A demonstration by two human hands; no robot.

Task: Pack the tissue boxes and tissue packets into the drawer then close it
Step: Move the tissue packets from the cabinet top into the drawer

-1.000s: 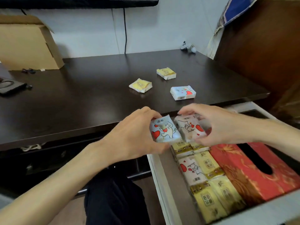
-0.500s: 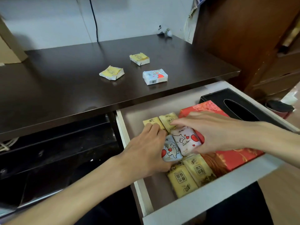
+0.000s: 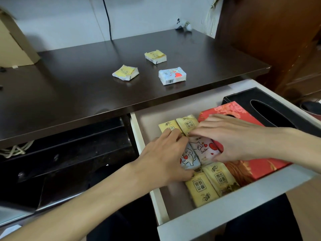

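The white drawer [image 3: 231, 207] stands open below the desk edge. Inside it lie several yellow tissue packets [image 3: 201, 187], a red tissue box [image 3: 260, 169] and a black tissue box [image 3: 271, 108]. My left hand [image 3: 163, 159] is shut on a pale blue heart-print packet [image 3: 188, 158], pressing it down among the yellow ones. My right hand [image 3: 238, 138] is shut on a pink heart-print packet [image 3: 204, 148] right beside it, next to the red box. On the dark desk [image 3: 73, 87] lie two yellow packets [image 3: 126, 73] [image 3: 155, 56] and a blue heart-print packet [image 3: 172, 76].
A cardboard box [image 3: 13, 46] stands at the desk's back left. A black cable [image 3: 107, 18] hangs down the wall. A brown wooden cabinet [image 3: 278, 37] rises at the right. A dark open shelf [image 3: 66, 150] sits under the desk, left of the drawer.
Both hands have brought the two heart-print packets down from above the drawer into it. My view has shifted right and downward over the drawer.
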